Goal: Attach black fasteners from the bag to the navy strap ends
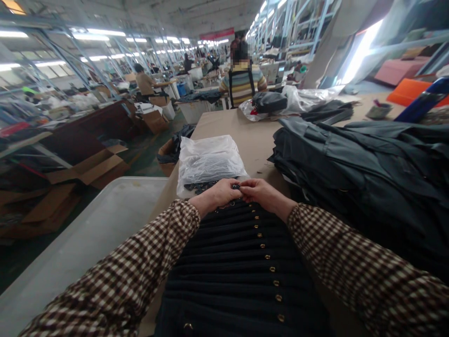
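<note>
We stand at the long tan counter (242, 135), which runs away from us toward the far end of the hall. To the right lies a big heap of dark grey folded garments (368, 164), well apart from our hands. Directly in front of us, in the near middle of the counter, lies the black ribbed knit garment with a row of small gold buttons (242, 262). Its long axis runs near to far, and the button line follows that axis, drifting slightly left as it goes away from us; its far end sits under our hands. Just beyond that end rests a clear crumpled plastic bag (208, 161), with small dark pieces at its near edge.

Our left hand (220, 193) and right hand (261, 193) meet fingertip to fingertip at the far edge of the garment, both pinched shut on something small and dark there; whether it is the fabric edge or a separate piece we cannot tell.

We judge the work to be at the top of the button row, a fine fastening or fitting step. The next move likely calls for a steady two-handed pinch and precise alignment, keeping the garment flat.
</note>
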Tool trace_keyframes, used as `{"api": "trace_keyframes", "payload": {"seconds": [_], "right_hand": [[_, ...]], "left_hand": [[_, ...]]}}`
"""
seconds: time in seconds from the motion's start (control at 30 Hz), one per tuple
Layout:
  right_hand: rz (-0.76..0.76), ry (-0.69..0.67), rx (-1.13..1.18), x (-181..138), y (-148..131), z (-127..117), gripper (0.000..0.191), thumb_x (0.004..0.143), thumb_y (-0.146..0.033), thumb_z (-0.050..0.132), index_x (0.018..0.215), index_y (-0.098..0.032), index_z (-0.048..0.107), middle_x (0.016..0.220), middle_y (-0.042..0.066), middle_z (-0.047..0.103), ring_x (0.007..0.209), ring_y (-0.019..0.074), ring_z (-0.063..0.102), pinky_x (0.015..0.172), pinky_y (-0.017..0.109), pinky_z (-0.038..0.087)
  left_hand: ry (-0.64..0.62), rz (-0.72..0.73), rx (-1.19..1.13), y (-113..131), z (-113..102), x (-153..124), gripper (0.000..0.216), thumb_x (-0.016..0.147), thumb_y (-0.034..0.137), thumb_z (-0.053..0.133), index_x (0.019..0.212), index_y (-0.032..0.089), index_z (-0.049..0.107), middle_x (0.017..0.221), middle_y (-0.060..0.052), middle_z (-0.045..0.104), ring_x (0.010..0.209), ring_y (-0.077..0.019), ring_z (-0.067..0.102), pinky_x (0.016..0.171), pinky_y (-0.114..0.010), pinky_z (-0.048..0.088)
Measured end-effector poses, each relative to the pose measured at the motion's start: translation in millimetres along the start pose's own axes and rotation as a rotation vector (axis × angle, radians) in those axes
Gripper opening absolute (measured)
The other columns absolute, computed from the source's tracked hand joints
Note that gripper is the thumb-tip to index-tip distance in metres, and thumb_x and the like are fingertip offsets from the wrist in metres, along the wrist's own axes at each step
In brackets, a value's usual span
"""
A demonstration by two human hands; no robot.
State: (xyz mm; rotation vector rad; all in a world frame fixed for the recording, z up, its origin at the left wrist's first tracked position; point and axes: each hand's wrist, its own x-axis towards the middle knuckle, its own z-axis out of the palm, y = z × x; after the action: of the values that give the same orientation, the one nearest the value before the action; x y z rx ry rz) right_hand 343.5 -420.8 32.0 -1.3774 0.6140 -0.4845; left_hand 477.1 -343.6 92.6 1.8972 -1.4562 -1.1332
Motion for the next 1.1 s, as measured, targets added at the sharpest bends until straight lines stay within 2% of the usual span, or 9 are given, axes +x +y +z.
{"api": "trace_keyframes", "payload": {"seconds": [0.1, 0.17, 0.23, 0.37, 0.47, 0.67, 0.83, 0.97, 1.1], "right_hand": [[0.042, -0.025, 0.133, -4, -1, 0, 0.017, 0.078, -0.028, 0.07, 0.084, -0.015, 0.061, 0.066, 0.0, 0.059, 0.056, 0.0089, 0.055, 0.053, 0.019, 0.047], [0.066, -0.027, 0.165, -6, -3, -1, 0.017, 0.076, -0.026, 0.071, 0.08, -0.014, 0.06, 0.062, 0.0, 0.058, 0.053, 0.009, 0.054, 0.051, 0.018, 0.046], [0.075, -0.015, 0.165, -8, -6, -1, 0.013, 0.075, -0.022, 0.069, 0.076, -0.014, 0.058, 0.058, -0.001, 0.057, 0.05, 0.0086, 0.053, 0.047, 0.017, 0.044], [0.06, 0.055, 0.132, -11, -11, -5, 0.007, 0.077, -0.015, 0.06, 0.073, -0.015, 0.055, 0.06, 0.0, 0.059, 0.049, 0.0078, 0.053, 0.046, 0.015, 0.044], [0.079, 0.091, 0.079, -14, -13, -12, 0.007, 0.076, -0.013, 0.058, 0.071, -0.015, 0.053, 0.063, 0.001, 0.061, 0.049, 0.0082, 0.055, 0.046, 0.016, 0.044], [0.065, 0.064, -0.117, -24, -5, -21, 0.005, 0.076, -0.018, 0.058, 0.074, -0.015, 0.059, 0.066, 0.001, 0.063, 0.052, 0.0096, 0.055, 0.05, 0.019, 0.046], [0.008, 0.085, -0.422, -20, 11, -31, 0.006, 0.069, -0.016, 0.064, 0.068, -0.013, 0.069, 0.056, -0.001, 0.059, 0.051, 0.008, 0.046, 0.046, 0.017, 0.033], [-0.015, 0.052, -0.591, -16, 21, -35, 0.012, 0.069, -0.014, 0.059, 0.07, -0.013, 0.07, 0.062, -0.001, 0.064, 0.056, 0.0099, 0.051, 0.05, 0.018, 0.036], [-0.022, 0.0, -0.732, -13, 21, -35, 0.016, 0.069, -0.011, 0.056, 0.072, -0.014, 0.071, 0.06, -0.002, 0.062, 0.055, 0.0098, 0.05, 0.05, 0.019, 0.035]], "left_hand": [[0.001, -0.015, -0.134, 2, 3, -4, 0.046, 0.074, 0.02, 0.059, 0.12, 0.018, 0.058, 0.066, 0.004, 0.058, 0.041, -0.0051, 0.042, 0.038, -0.017, 0.032], [-0.024, -0.01, -0.18, 3, 5, -5, 0.049, 0.073, 0.018, 0.059, 0.122, 0.019, 0.055, 0.065, 0.005, 0.058, 0.041, -0.005, 0.042, 0.037, -0.017, 0.032], [-0.038, -0.002, -0.209, 3, 6, -5, 0.041, 0.074, 0.016, 0.059, 0.115, 0.018, 0.059, 0.062, 0.006, 0.056, 0.039, -0.0042, 0.04, 0.036, -0.017, 0.03], [-0.016, -0.054, -0.246, 1, 8, -3, 0.011, 0.077, 0.018, 0.058, 0.087, 0.014, 0.062, 0.055, 0.006, 0.049, 0.036, -0.0035, 0.037, 0.034, -0.018, 0.027], [0.006, -0.085, -0.253, -4, 7, -2, 0.006, 0.079, 0.021, 0.058, 0.082, 0.016, 0.058, 0.055, 0.007, 0.046, 0.036, -0.0043, 0.038, 0.033, -0.018, 0.026], [-0.031, -0.072, -0.197, -11, 7, -2, 0.009, 0.08, 0.025, 0.058, 0.077, 0.017, 0.055, 0.054, 0.007, 0.043, 0.035, -0.0044, 0.035, 0.033, -0.019, 0.024], [-0.008, -0.104, -0.013, -8, 16, 4, 0.007, 0.076, 0.02, 0.059, 0.071, 0.015, 0.057, 0.047, 0.006, 0.043, 0.035, -0.0068, 0.037, 0.035, -0.02, 0.026], [0.007, -0.141, 0.138, -7, 20, 13, 0.007, 0.071, 0.019, 0.063, 0.068, 0.014, 0.06, 0.046, 0.005, 0.045, 0.037, -0.0078, 0.04, 0.038, -0.021, 0.028], [-0.03, -0.148, 0.225, -10, 21, 18, 0.008, 0.07, 0.022, 0.063, 0.068, 0.014, 0.061, 0.046, 0.005, 0.046, 0.038, -0.0085, 0.041, 0.039, -0.022, 0.029]]}}
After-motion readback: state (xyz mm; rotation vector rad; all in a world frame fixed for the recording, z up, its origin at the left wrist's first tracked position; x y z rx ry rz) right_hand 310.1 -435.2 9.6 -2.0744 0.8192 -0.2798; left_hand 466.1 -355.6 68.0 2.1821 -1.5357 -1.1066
